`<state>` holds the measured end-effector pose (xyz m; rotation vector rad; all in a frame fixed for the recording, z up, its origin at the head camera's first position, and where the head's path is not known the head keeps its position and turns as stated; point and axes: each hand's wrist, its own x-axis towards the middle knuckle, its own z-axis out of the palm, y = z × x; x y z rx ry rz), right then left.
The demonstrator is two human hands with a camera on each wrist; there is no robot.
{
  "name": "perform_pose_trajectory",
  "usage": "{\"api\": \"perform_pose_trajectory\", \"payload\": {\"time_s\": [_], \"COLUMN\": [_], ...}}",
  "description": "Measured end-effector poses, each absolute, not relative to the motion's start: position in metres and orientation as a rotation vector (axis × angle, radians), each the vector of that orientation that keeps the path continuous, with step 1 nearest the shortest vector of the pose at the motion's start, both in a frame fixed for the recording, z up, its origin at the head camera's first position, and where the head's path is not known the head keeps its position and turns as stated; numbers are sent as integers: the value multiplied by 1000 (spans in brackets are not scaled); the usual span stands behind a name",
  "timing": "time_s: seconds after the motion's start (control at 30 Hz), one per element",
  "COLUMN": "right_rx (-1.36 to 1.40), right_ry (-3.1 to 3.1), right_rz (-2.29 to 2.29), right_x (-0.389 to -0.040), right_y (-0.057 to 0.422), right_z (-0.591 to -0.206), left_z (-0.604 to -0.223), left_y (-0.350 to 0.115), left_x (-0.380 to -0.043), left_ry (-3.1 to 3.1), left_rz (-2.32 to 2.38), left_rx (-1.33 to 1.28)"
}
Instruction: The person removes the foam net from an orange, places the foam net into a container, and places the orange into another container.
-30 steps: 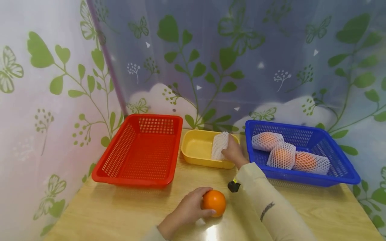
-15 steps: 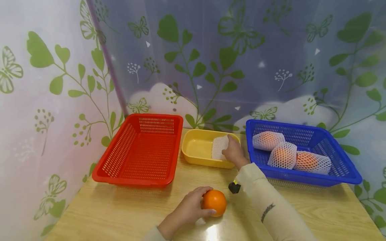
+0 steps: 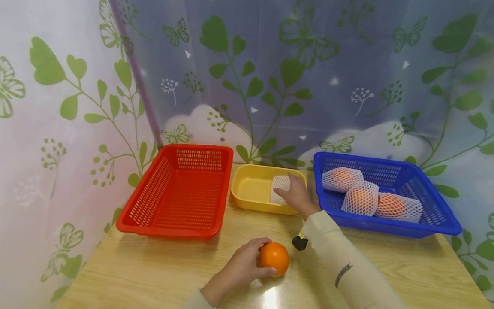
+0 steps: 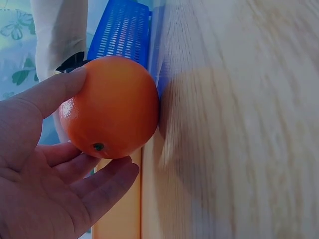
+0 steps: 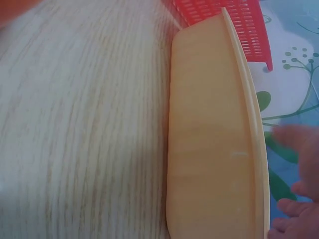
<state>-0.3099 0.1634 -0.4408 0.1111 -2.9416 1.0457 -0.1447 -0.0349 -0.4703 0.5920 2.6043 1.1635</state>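
Observation:
An orange stands on the table near its front, its green stem end showing in the left wrist view. My left hand holds it from the left, thumb on one side and fingers curled against the other. Farther back is a yellow plastic tub, with a white foam fruit net inside at the right. Over that end of the tub my right hand reaches in, thumb spread away from the fingers beside the net. In the right wrist view the tub's wall hides part of this hand.
A red plastic basket stands left of the tub. To the right, a blue basket contains several orange fruits in foam nets. A patterned curtain hangs behind. The wooden table spans the front.
The foam net has gone from upright in my right hand's grip to lying lower in the tub. My right thumb and fingers have spread apart. My left hand stays on the orange.

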Motion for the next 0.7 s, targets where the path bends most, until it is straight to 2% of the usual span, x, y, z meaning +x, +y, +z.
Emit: {"api": "perform_pose_trajectory", "payload": {"time_s": [0.4, 0.7], "right_rx": [391, 713], "right_ry": [-2786, -2745], "right_rz": [1117, 931], "right_x": [-299, -296], "right_y": [145, 121], "right_z": [-433, -423], "left_z": [-475, -475], "left_y": [-36, -48], "left_x": [-143, -147], "left_ry": [2611, 2483], "left_rz": [1205, 1301], "left_rx": [622, 666]}}
